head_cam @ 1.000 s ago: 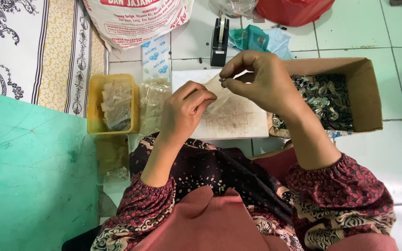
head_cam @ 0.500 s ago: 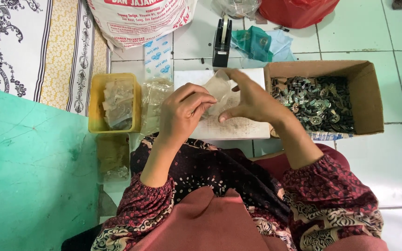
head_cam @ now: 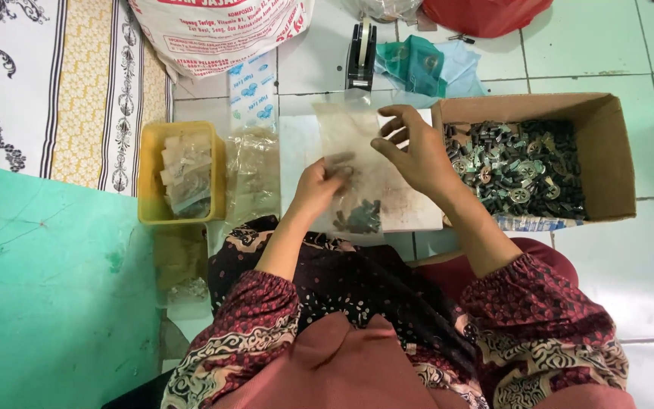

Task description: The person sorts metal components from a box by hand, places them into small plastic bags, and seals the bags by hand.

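Change: a second ago I had both hands raised together over the white sheet; now my left hand (head_cam: 319,182) is down low on the clear plastic bag (head_cam: 357,163) and my right hand (head_cam: 418,155) has drawn off toward 3 o'clock.
Left hand: fingers curled, pinching a small dark part against the bag.
Right hand: open, fingers spread, holding nothing that I can see, hovering just beside the cardboard box (head_cam: 607,151).
Parts: a little dark heap (head_cam: 359,218) lies inside the bag at its 6 o'clock end, so by my reckoning the filling is under way.
Box: full of dark metal pieces (head_cam: 516,167), at 3 o'clock from the bag, its near wall touching the white sheet (head_cam: 410,216).
Edges: yellow tub (head_cam: 149,174) of packed bags at 9 o'clock; tape dispenser (head_cam: 361,53) at 12 o'clock, near the bag's top.
Room: bare tile beyond the box at 3 o'clock; my lap closes off 6 o'clock.
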